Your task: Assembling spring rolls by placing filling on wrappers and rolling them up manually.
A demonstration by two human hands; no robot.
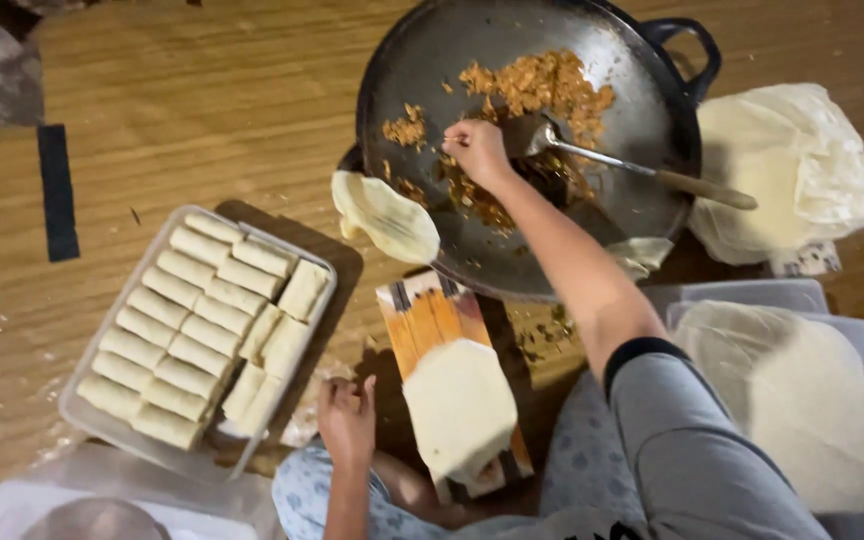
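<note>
— Any packaging by the wok [642, 110]?
— A crumpled clear plastic bag of pale wrappers [792, 165] just right of it; an orange striped carton [432, 320] lies flat below its rim.

- Wok [642, 110]: dull grey metal, scuffed.
- Spoon [642, 168]: shiny metal, wooden handle.
- Floor [202, 100]: smooth wood-grain.
- Tray [87, 420]: clear glossy plastic.
- Wrapper [457, 405]: matt, floury dough.
</note>
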